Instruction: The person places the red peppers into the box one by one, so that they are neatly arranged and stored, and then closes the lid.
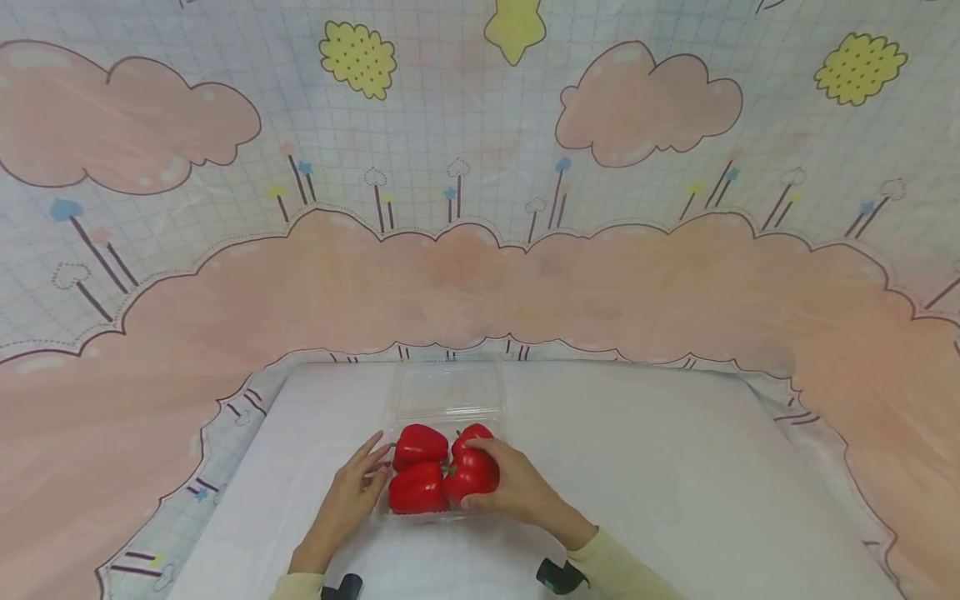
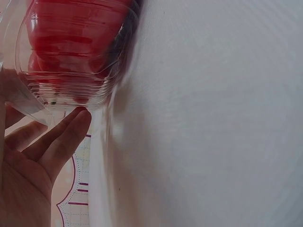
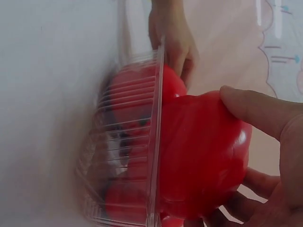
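Note:
A clear plastic clamshell box point(image 1: 448, 392) lies with its lid folded back, away from me. Several red bell peppers sit in its tray; the two on the left are a far one point(image 1: 420, 447) and a near one point(image 1: 417, 488). My right hand point(image 1: 525, 487) grips the near-right bell pepper point(image 3: 203, 151), thumb on one side and fingers round the other. In the right wrist view that pepper stands out above the tray rim point(image 3: 154, 142). Another pepper point(image 1: 476, 432) shows partly behind it. My left hand point(image 1: 351, 490) has its extended fingertips against the tray's left wall point(image 2: 71, 92).
The box stands on a white table point(image 1: 637, 467). A cloth backdrop point(image 1: 525, 287) with clouds and stars hangs behind the table and down its sides. Dark bands point(image 1: 561, 575) are on both wrists.

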Demonstrator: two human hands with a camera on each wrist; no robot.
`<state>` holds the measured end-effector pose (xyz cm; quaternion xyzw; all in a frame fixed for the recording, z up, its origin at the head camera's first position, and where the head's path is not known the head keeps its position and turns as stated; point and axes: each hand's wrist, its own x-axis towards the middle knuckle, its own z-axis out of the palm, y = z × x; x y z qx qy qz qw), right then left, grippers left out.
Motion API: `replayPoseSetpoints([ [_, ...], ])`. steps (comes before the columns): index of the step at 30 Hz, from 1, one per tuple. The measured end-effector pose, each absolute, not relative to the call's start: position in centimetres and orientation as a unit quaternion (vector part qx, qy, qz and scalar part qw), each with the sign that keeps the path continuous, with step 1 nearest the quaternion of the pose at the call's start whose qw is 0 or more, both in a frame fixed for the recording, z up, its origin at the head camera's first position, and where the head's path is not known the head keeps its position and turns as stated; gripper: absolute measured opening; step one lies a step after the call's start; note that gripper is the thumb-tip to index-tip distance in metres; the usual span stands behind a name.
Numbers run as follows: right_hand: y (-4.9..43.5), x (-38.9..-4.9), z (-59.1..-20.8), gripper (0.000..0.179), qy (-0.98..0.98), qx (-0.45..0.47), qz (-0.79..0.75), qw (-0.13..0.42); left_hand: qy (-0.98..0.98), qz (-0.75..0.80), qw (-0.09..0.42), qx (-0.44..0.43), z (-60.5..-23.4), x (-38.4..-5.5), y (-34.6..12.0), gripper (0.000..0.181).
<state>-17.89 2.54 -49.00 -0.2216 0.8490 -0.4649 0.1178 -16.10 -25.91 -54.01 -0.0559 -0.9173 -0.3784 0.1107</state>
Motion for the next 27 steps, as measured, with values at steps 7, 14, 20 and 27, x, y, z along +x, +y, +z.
replayPoseSetpoints([
  [7,2.4,-17.84,-49.01,0.077,0.866,-0.241,-0.424,0.107,-0.915,-0.389,0.091,-0.051,-53.98,-16.22,-26.14,0.045],
  [14,2.35,-17.84,-48.93,0.078,0.88,-0.253,-0.389,0.1,-0.916,-0.388,0.093,-0.048,-54.09,-16.3,-26.16,0.046],
  [20,2.26,-17.89,-48.78,0.08,0.887,-0.251,-0.374,0.102,-0.916,-0.384,0.104,-0.05,-54.12,-16.28,-26.07,0.045],
  [27,2.2,-17.97,-48.99,0.079,0.892,-0.257,-0.36,0.091,-0.916,-0.383,0.104,-0.049,-54.08,-16.28,-25.97,0.045],
])
